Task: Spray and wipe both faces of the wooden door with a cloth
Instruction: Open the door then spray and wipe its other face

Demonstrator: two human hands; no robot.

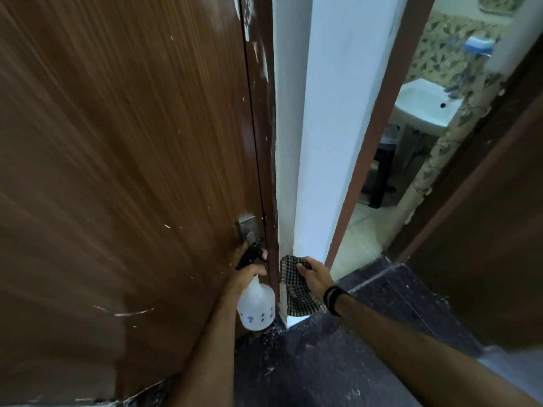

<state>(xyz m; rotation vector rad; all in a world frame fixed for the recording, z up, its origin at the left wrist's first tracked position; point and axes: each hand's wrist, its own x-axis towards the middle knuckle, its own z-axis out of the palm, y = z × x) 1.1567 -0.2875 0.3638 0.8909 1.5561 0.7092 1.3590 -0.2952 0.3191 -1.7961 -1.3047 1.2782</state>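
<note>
No writing can be read — the translucent spray bottle [256, 306] bears only small bluish marks, and the left hand [249, 273] has its grip curled round the bottle's neck under the black trigger head, just below the metal handle plate [246, 227] of the wooden door [123, 160]. The right hand [316, 276] pinches a checked cloth [295, 292] that hangs beside the door's edge, against the white wall [323, 127]. Dark speckled floor [338, 362] lies below — to the right an open doorway shows a white sink [423, 108] and patterned tiles.
</note>
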